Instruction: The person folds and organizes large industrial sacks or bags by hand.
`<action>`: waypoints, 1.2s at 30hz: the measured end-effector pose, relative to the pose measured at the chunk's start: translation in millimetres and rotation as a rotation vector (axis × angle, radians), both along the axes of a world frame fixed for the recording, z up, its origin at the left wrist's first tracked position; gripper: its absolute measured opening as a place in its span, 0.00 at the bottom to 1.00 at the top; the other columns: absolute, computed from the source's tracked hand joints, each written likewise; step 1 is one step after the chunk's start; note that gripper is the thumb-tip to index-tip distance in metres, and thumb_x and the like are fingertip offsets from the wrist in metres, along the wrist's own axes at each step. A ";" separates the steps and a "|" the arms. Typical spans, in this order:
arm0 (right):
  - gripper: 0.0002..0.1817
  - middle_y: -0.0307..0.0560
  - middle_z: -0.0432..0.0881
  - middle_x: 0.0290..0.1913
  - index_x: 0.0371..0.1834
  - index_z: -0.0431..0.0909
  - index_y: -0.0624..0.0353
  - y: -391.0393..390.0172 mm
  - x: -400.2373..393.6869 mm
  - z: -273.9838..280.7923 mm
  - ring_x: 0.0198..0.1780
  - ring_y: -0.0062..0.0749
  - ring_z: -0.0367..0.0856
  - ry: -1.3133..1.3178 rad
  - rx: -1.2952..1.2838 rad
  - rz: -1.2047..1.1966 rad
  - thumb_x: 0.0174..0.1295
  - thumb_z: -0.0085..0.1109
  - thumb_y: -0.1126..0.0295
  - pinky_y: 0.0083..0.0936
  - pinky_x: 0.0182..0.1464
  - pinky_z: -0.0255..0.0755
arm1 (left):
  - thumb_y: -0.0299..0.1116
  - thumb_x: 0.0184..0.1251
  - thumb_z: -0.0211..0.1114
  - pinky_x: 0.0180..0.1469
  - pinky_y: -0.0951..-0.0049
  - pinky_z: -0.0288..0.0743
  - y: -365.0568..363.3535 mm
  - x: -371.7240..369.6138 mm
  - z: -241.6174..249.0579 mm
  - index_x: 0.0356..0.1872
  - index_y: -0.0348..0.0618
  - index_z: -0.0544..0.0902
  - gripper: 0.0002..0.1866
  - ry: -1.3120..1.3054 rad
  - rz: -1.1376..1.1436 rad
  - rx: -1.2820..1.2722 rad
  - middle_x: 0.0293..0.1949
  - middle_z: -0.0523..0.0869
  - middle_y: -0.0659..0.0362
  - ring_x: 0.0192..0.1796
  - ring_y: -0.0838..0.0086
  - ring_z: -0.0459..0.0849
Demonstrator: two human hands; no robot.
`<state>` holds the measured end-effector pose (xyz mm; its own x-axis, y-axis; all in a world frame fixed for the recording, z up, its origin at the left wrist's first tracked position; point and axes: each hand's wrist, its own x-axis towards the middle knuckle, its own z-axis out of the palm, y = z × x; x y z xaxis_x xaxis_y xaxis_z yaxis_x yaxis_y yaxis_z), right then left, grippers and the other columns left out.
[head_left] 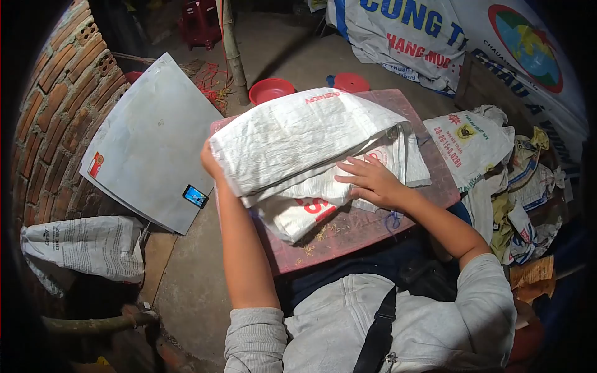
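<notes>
A white woven plastic sack [280, 140] with red print lies folded over on a low pink table [435, 171]. At its left edge my left hand [212, 160] is closed on the fabric, its fingertips mostly hidden behind the sack. My right hand [373, 181] rests flat with spread fingers on the lower layer of the sack, holding nothing. Below the upper fold, a printed corner of the sack hangs toward my body.
A grey-white board [149, 143] on the left bears a lit phone [195, 196]. Beyond the table sits a red basin [271, 91]. More sacks [466, 146] are heaped at right, and another sack [87, 245] lies at lower left. A bamboo pole [233, 53] stands behind.
</notes>
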<state>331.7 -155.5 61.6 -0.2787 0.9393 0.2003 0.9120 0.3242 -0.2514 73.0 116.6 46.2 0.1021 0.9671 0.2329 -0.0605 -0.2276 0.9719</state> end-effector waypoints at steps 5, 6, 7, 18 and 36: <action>0.22 0.46 0.72 0.68 0.65 0.77 0.40 -15.4 11.6 1.9 0.61 0.46 0.72 0.047 -0.095 0.037 0.69 0.52 0.55 0.43 0.62 0.58 | 0.34 0.70 0.61 0.41 0.68 0.83 8.1 -26.2 -26.6 0.42 0.33 0.83 0.12 -0.499 -0.134 -0.169 0.41 0.88 0.52 0.39 0.68 0.87; 0.21 0.45 0.74 0.66 0.64 0.78 0.39 -19.1 16.0 4.8 0.58 0.45 0.73 0.099 -0.171 0.029 0.69 0.53 0.56 0.41 0.60 0.59 | 0.36 0.71 0.61 0.44 0.67 0.84 11.2 -36.4 -34.5 0.46 0.33 0.82 0.14 -0.368 -0.105 -0.126 0.45 0.87 0.51 0.43 0.66 0.88; 0.20 0.45 0.77 0.63 0.63 0.79 0.38 -22.3 22.1 7.6 0.56 0.42 0.74 0.159 -0.245 -0.016 0.68 0.54 0.58 0.40 0.59 0.59 | 0.44 0.71 0.60 0.55 0.62 0.80 44.0 -47.5 -88.4 0.52 0.38 0.81 0.20 -0.527 -0.206 -0.099 0.52 0.85 0.50 0.54 0.62 0.84; 0.12 0.37 0.84 0.44 0.51 0.82 0.62 -55.9 179.9 -9.8 0.49 0.21 0.78 0.853 -0.407 -0.369 0.71 0.54 0.70 0.21 0.57 0.70 | 0.43 0.73 0.56 0.44 0.67 0.83 22.2 -0.9 -59.4 0.44 0.44 0.81 0.14 -0.635 -0.238 -0.109 0.44 0.83 0.53 0.47 0.68 0.85; 0.19 0.52 0.85 0.44 0.45 0.83 0.62 -10.5 97.6 54.7 0.50 0.47 0.82 0.252 0.306 -0.321 0.55 0.46 0.85 0.34 0.56 0.74 | 0.29 0.59 0.66 0.40 0.63 0.73 -12.4 25.6 -17.6 0.37 0.42 0.80 0.07 0.601 0.148 0.268 0.35 0.87 0.53 0.41 0.62 0.86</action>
<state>429.3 -165.9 116.4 0.1070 0.8575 0.5032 0.9011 0.1303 -0.4135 98.6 104.2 28.5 0.1596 0.8976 0.4108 0.5240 -0.4297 0.7354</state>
